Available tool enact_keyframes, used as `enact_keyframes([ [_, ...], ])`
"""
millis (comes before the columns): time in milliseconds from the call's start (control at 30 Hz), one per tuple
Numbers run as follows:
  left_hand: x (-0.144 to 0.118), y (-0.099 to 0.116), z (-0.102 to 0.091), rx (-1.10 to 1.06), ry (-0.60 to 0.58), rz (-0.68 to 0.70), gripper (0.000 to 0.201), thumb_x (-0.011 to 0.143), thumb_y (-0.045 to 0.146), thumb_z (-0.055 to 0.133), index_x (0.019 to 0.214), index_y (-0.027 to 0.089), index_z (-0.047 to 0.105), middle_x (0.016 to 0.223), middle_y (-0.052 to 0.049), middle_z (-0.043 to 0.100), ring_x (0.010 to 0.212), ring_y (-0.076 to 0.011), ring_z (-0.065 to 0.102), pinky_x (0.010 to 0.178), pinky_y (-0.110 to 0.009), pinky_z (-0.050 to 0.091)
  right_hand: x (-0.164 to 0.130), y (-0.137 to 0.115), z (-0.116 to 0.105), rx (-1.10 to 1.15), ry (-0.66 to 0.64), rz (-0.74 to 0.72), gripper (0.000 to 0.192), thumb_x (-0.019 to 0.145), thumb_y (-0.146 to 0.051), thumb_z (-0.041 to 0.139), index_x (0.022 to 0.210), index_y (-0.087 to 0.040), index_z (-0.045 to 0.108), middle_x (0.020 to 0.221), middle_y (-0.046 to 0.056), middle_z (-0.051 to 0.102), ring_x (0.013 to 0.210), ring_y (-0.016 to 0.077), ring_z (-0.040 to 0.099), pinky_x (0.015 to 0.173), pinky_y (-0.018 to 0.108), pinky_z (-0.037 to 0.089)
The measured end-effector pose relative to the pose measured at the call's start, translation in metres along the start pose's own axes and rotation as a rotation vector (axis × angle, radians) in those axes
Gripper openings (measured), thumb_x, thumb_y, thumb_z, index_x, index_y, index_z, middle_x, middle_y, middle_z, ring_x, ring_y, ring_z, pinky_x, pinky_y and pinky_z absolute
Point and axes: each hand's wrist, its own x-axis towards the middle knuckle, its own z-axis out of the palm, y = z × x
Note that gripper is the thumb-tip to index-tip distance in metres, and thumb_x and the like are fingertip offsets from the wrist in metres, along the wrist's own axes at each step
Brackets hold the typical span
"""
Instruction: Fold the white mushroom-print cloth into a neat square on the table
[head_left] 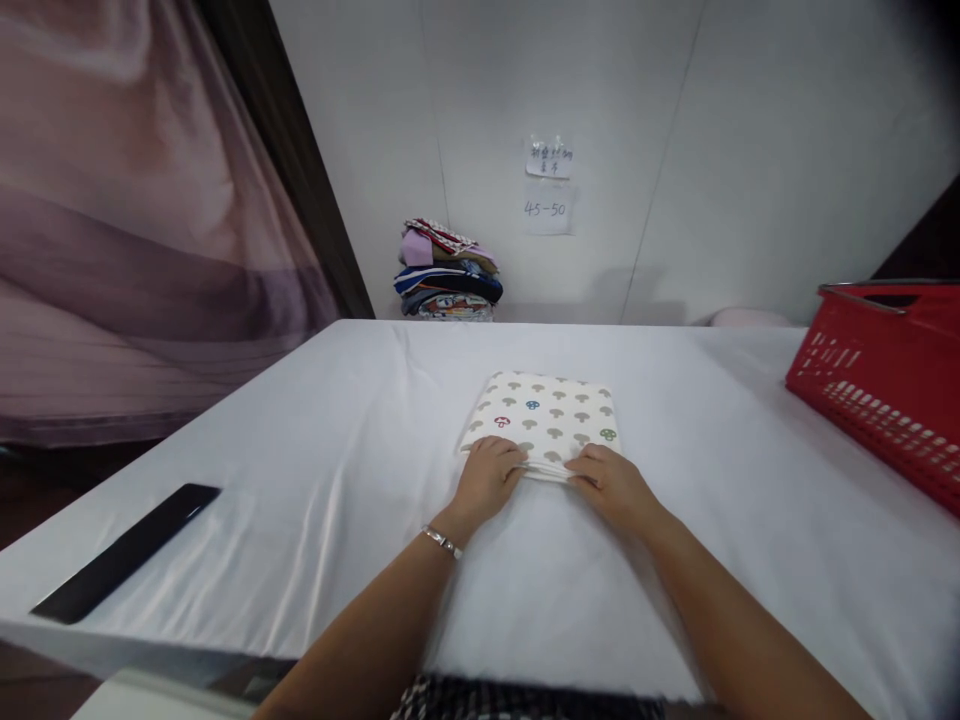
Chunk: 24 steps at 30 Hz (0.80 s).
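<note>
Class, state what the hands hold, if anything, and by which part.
A folded mushroom-print cloth: the left hand and right hand grip its near edge.

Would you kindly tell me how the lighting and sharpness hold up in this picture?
Head view: pale sheen on the white tablecloth, a soft, faint shadow low on the wall; head view: upper right corner darkly blurred, folded cloth fairly clear.

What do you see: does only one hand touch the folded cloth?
No, the left hand and right hand both touch the folded cloth at its near edge.
</note>
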Motion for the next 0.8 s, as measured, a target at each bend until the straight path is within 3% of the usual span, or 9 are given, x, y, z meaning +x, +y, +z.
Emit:
enact_keyframes([
  [133, -0.002, -0.003, -0.005, -0.016, 0.056, -0.027, 0.012, 0.085, 0.028, 0.057, 0.092, 0.023, 0.065, 0.092, -0.003, 0.065, 0.089, -0.0185, 0.056, 0.084, -0.038, 0.042, -0.012, -0.002, 0.005, 0.026, 0.095, 0.020, 0.024, 0.086, -0.020, 0.047, 0.098, -0.026, 0.067, 0.095, 0.004, 0.062, 0.088, 0.0181, 0.057, 0.075, 0.033, 0.049],
  [300, -0.003, -0.013, -0.012, 0.012, 0.196, -0.177, 0.015, 0.086, 0.027, 0.053, 0.087, 0.022, 0.067, 0.092, -0.004, 0.065, 0.093, -0.0193, 0.055, 0.085, -0.038, 0.042, -0.033, -0.002, 0.009, 0.133, 0.267, 0.053, 0.025, 0.088, -0.021, 0.044, 0.099, -0.026, 0.066, 0.102, 0.004, 0.063, 0.099, 0.0188, 0.057, 0.085, 0.035, 0.050],
  [500, -0.003, -0.018, -0.012, -0.012, 0.231, -0.291, 0.015, 0.084, 0.024, 0.053, 0.086, 0.022, 0.068, 0.098, -0.005, 0.064, 0.099, -0.0214, 0.053, 0.088, -0.040, 0.042, -0.036, -0.004, 0.008, -0.004, 0.306, 0.027, 0.026, 0.088, -0.022, 0.045, 0.103, -0.024, 0.066, 0.105, 0.007, 0.064, 0.101, 0.0221, 0.057, 0.089, 0.042, 0.048],
  [667, -0.007, -0.025, -0.012, -0.150, 0.263, -0.424, 0.015, 0.082, 0.027, 0.055, 0.074, 0.021, 0.066, 0.091, -0.004, 0.065, 0.097, -0.0208, 0.053, 0.087, -0.038, 0.044, -0.041, 0.001, 0.009, 0.049, 0.267, 0.138, 0.025, 0.087, -0.029, 0.047, 0.099, -0.024, 0.068, 0.109, 0.007, 0.064, 0.106, 0.0230, 0.056, 0.094, 0.043, 0.044],
  [800, -0.011, -0.033, -0.018, -0.241, 0.324, -0.567, 0.016, 0.081, 0.027, 0.052, 0.074, 0.020, 0.066, 0.088, -0.004, 0.065, 0.089, -0.0183, 0.057, 0.081, -0.034, 0.046, -0.047, 0.014, 0.007, 0.180, 0.390, 0.331, 0.030, 0.084, -0.040, 0.049, 0.098, -0.021, 0.068, 0.112, 0.009, 0.062, 0.105, 0.0246, 0.056, 0.090, 0.043, 0.046],
])
